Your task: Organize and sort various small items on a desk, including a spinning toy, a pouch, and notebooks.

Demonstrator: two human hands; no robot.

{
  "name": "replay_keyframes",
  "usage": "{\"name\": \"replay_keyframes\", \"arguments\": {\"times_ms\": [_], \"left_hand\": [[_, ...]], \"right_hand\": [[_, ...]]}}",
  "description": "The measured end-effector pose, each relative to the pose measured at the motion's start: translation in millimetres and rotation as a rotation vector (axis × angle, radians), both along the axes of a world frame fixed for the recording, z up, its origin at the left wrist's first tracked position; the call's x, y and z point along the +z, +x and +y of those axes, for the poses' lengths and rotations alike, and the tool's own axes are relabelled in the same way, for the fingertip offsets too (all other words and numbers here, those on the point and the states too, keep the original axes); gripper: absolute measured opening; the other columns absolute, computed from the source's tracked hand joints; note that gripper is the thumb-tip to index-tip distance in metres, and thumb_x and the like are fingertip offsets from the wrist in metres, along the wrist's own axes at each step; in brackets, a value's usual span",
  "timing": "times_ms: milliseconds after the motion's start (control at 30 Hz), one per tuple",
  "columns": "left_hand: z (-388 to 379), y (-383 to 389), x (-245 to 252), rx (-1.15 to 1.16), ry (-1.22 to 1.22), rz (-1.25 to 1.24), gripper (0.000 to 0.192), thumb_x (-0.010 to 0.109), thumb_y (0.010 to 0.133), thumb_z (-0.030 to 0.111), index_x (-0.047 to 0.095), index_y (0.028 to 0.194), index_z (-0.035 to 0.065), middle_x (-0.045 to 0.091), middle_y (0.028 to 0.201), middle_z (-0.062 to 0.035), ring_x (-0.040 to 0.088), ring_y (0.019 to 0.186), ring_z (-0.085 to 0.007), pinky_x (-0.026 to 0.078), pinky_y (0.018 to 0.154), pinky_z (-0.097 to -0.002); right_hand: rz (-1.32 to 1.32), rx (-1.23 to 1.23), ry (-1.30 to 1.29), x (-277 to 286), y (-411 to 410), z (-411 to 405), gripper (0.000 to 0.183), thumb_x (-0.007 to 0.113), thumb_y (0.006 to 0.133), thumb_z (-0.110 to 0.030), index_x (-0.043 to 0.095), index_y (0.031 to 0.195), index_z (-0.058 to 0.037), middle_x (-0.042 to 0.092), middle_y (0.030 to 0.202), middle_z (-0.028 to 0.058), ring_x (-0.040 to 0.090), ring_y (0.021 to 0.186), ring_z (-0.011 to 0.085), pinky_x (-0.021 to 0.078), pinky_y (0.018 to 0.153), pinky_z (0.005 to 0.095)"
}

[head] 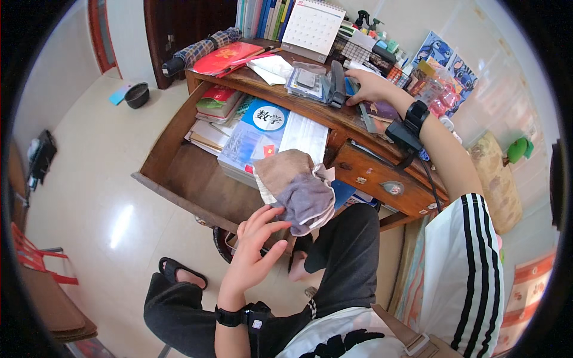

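Observation:
My left hand (259, 250) is over the front of the pulled-out wooden drawer (197, 179), fingers apart. Its fingertips meet the edge of a crumpled brown and grey cloth (300, 188), but no grip on it shows. The cloth lies over the drawer's right front corner, partly covering a blue and white textbook (255, 129) and white sheets (306, 132). On the desktop, my right hand (371, 87) reaches beside a dark grey stapler (336, 85). A small blue item (351, 86) shows between its thumb and fingers; whether it is held, I cannot tell.
A folded plaid umbrella (203, 49), a red envelope (226, 58) and a desk calendar (313, 29) occupy the wooden desktop. Behind my right hand stands a black wire basket (358, 51) of small items. A second drawer (380, 174) is at the right. My knees are close below.

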State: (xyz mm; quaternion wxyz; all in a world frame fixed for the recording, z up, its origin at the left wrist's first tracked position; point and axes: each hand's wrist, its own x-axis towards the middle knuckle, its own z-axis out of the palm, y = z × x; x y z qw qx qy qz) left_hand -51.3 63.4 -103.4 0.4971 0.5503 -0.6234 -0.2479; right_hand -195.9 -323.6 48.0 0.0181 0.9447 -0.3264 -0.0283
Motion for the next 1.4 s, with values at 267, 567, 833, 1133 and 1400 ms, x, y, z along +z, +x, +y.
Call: {"name": "replay_keyframes", "arguments": {"times_ms": [267,567,833,1133,1400], "left_hand": [[0.2,0.6,0.6,-0.01,0.019,-0.004,0.027,0.054,0.081,0.016,0.057,0.107,0.0088,0.047,0.128,-0.0096,0.033,0.126,-0.0273,0.02,0.1,-0.0389],[-0.6,-0.5,1.3,-0.001,0.002,0.001,0.026,0.056,0.081,0.015,0.058,0.106,0.0085,0.048,0.127,-0.0091,0.035,0.124,-0.0267,0.023,0.098,-0.0382],[-0.1,-0.7,1.6,-0.002,0.0,-0.007,0.026,0.056,0.08,0.015,0.058,0.106,0.0089,0.048,0.126,-0.0093,0.036,0.124,-0.0266,0.022,0.098,-0.0383],[-2.3,-4.3,2.4,0.0,0.013,-0.009,0.028,0.057,0.079,0.012,0.058,0.106,0.01,0.049,0.125,-0.0083,0.036,0.124,-0.0259,0.021,0.099,-0.0389],[-0.8,-3.9,-1.4,0.001,0.018,0.016,0.029,0.056,0.078,0.011,0.058,0.108,0.0091,0.049,0.126,-0.0081,0.037,0.123,-0.0252,0.02,0.1,-0.0381]], "right_hand": [[-0.054,-0.057,0.113,-2.9,-11.1,-17.1,0.072,0.075,0.061,-0.032,0.048,0.124,-0.0097,0.057,0.109,0.018,0.054,0.1,0.0275,0.0405,0.086,0.032],[-0.024,-0.171,0.082,-1.1,-35.0,-12.2,0.076,0.075,0.062,-0.036,0.047,0.127,-0.0079,0.056,0.113,0.0185,0.055,0.1,0.0268,0.0407,0.087,0.0317],[0.025,-0.269,0.081,-5.3,-56.2,-14.6,0.074,0.072,0.067,-0.043,0.048,0.125,-0.005,0.053,0.119,0.0204,0.052,0.108,0.0283,0.0392,0.091,0.0321],[-0.511,-0.205,0.018,17.7,-93.6,-24.2,0.046,0.061,0.078,-0.041,0.061,0.104,-0.0032,0.063,0.096,0.0149,0.06,0.09,0.0212,0.0452,0.08,0.0313],[0.034,-0.648,0.06,43.9,-99.9,28.5,0.07,0.062,0.065,-0.067,0.056,0.056,0.0024,0.052,0.049,0.0088,0.051,0.039,0.0181,0.0409,0.036,0.03]]}}
